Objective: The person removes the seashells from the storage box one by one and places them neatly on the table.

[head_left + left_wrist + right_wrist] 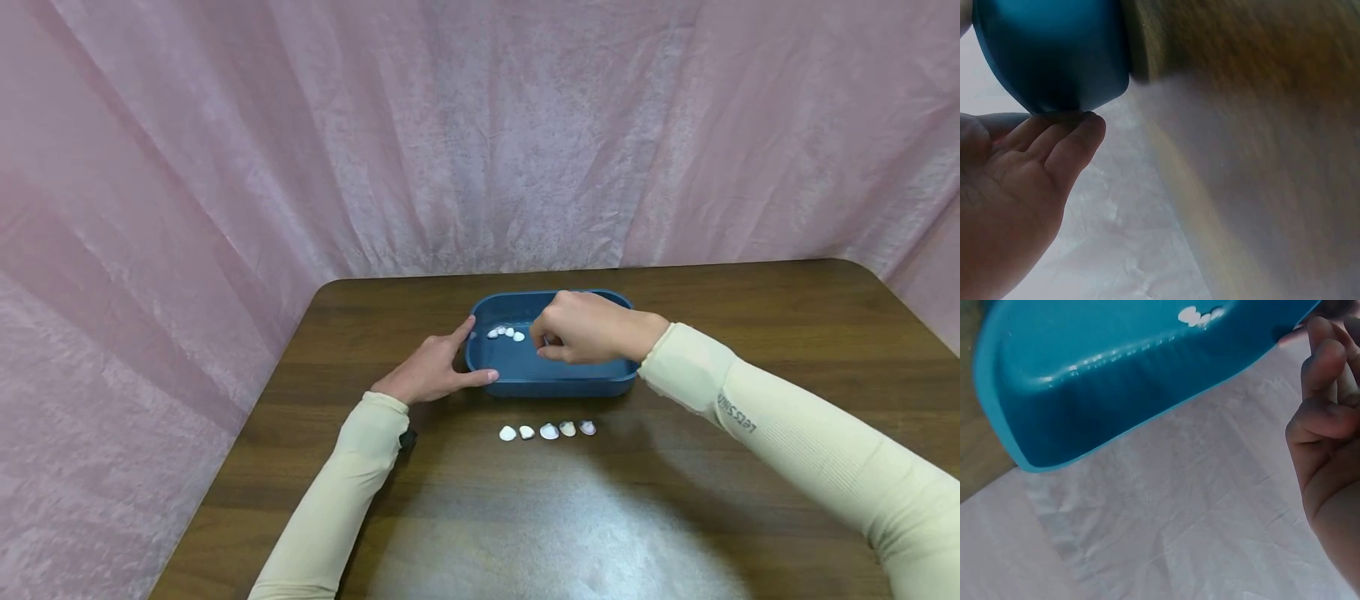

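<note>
A blue rectangular tray [562, 388] stands on the table. Several small white seashells [510, 332] lie in a short curved line at its left inside. My left hand [435, 367] rests against the tray's left end, with the thumb on the near rim and fingers along the outer wall [1085, 75]. Above the tray's middle is my right hand [585, 329], its fingers curled and thumb drawn toward the index finger. What lies between those fingertips is hidden in the head view and unclear in the right wrist view. In front of the tray, several more seashells [549, 431] form a row.
The brown wooden table [450, 517] has rounded far corners. Pink velvety curtain [487, 150] hangs behind it and along the left side. A pale light reflection lies on the near part of the tabletop.
</note>
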`<action>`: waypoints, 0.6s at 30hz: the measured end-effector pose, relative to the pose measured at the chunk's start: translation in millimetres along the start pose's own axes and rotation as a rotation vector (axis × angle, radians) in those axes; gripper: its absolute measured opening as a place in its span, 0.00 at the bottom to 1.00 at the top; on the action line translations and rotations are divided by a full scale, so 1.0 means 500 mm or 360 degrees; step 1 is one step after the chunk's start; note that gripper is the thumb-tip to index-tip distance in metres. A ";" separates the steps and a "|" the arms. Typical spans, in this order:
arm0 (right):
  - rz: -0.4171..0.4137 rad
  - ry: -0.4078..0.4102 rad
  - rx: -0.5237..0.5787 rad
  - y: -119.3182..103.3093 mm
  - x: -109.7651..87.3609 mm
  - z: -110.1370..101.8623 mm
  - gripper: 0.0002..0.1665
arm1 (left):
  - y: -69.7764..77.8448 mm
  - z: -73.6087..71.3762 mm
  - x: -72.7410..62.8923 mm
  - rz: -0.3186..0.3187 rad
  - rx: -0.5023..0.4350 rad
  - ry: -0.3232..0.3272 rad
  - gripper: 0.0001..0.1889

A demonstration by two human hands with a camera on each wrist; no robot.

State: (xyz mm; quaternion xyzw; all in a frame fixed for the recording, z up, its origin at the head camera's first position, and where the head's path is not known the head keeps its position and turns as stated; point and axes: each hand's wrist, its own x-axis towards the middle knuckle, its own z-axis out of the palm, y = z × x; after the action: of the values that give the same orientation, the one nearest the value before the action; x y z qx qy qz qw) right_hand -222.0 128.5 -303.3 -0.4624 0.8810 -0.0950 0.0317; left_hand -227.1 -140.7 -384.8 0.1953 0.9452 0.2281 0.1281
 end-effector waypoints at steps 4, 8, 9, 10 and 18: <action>0.0003 -0.0066 -0.0011 0.008 0.027 -0.009 0.04 | 0.000 -0.001 0.001 0.0022 -0.0003 0.0002 0.58; -0.0008 -0.0116 -0.0052 0.014 0.054 -0.012 0.03 | 0.000 -0.002 0.001 0.0039 0.0003 0.0006 0.58; -0.0006 -0.0126 -0.0060 0.016 0.061 -0.012 0.03 | -0.001 -0.002 0.001 0.0040 0.0004 0.0006 0.58; 0.0001 -0.0137 -0.0070 0.017 0.068 -0.013 0.03 | 0.000 -0.002 0.001 0.0039 0.0006 0.0006 0.58; 0.0054 -0.0202 -0.0098 0.041 0.113 0.002 0.06 | 0.000 0.001 -0.001 0.0019 0.0015 0.0000 0.58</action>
State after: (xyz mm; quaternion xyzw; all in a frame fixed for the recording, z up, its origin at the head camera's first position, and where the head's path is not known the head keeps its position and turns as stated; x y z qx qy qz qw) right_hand -270.9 93.3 -306.6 -0.4531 0.8875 -0.0379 0.0749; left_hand -226.6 -140.8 -385.0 0.2016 0.9451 0.2244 0.1257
